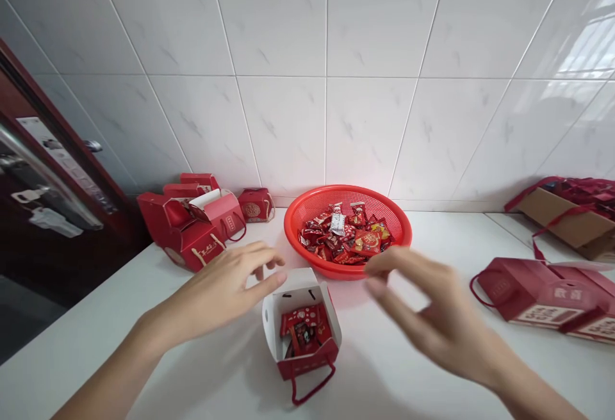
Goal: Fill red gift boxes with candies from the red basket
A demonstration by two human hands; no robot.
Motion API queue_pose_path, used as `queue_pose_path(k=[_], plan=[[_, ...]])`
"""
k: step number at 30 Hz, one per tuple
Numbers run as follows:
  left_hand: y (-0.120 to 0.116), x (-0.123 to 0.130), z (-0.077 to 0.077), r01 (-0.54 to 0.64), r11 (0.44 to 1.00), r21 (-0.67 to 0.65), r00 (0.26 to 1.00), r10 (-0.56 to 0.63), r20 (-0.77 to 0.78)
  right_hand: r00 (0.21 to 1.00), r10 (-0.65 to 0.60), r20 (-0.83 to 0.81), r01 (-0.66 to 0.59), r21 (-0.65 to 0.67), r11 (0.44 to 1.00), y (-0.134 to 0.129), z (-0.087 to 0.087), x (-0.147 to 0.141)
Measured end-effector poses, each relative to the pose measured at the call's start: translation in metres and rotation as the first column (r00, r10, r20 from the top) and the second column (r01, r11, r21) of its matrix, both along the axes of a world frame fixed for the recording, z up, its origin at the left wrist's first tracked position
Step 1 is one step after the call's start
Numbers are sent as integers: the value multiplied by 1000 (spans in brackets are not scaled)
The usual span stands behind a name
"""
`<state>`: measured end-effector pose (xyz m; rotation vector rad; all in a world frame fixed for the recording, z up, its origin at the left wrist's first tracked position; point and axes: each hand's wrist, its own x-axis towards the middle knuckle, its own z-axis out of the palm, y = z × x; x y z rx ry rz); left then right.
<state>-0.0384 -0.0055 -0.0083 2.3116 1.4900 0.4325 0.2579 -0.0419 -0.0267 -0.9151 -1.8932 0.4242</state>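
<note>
An open red gift box [311,363] with a white inside stands on the white counter, its cord handle hanging over the near side. Red wrapped candies [303,330] lie inside it. My left hand [240,276] hovers just left of the box's raised flap, fingers curled and thumb apart, with nothing held. To the right of the box, my right hand [427,311] is in the air by the near rim of a red plastic basket [294,231]. Its fingers and thumb are apart, slightly blurred, and no object shows between them. Many mixed wrapped candies [368,242] fill the basket's bottom.
Several red gift boxes [192,234] cluster at the back left, with a small closed one [256,205] beside them. Larger red boxes [538,292] and a brown carton [552,215] stand at the right. A tiled wall [375,132] closes the back; a door with keys [52,218] is far left.
</note>
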Motion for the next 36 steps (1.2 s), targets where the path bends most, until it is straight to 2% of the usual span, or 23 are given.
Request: queue_pose_path(k=[2, 4, 6, 8, 12, 18, 22, 27, 30, 33, 35, 36], plan=[[-14, -8, -10, -41, 998, -52, 998, 38, -48, 986, 39, 160, -29, -63, 998, 8, -17, -14], [-23, -11, -19, -38, 988, -148, 998, 30, -52, 961, 62, 268, -13, -181, 983, 16, -38, -26], [-27, -9, -23, -17, 973, -230, 999, 7, -44, 947, 139, 289, -49, -299, 953, 22, -53, -33], [-29, -5, -25, 5, 968, -249, 999, -13, -31, 943, 213, 255, -110, -364, 925, 23, -62, -34], [-35, 4, -24, 51, 980, -191, 999, -49, 18, 960, 250, 124, -203, -304, 931, 9, -67, -22], [-44, 10, -23, 91, 993, -82, 991, -82, 109, 994, 112, -5, -111, -173, 979, -17, -78, -1], [-44, 17, -22, 105, 987, -126, 987, -88, 137, 995, 58, -78, -69, -147, 987, -22, -87, 6], [-43, 25, -31, 116, 976, -184, 989, -96, 117, 986, 33, -166, -70, -226, 971, -20, -99, 8], [-42, 28, -34, 99, 987, -124, 995, -95, 40, 983, 0, -186, -49, -261, 964, -20, -105, 7], [-42, 34, -27, 68, 992, 101, 997, -65, -36, 983, -1, -182, -43, -234, 971, -21, -108, 6], [-42, 41, -18, 106, 966, 236, 993, -90, -77, 984, 5, -175, -41, -202, 979, -23, -109, 5], [-42, 45, -14, 169, 955, 246, 983, -145, -112, 985, 7, -173, -40, -188, 981, -25, -109, 4]])
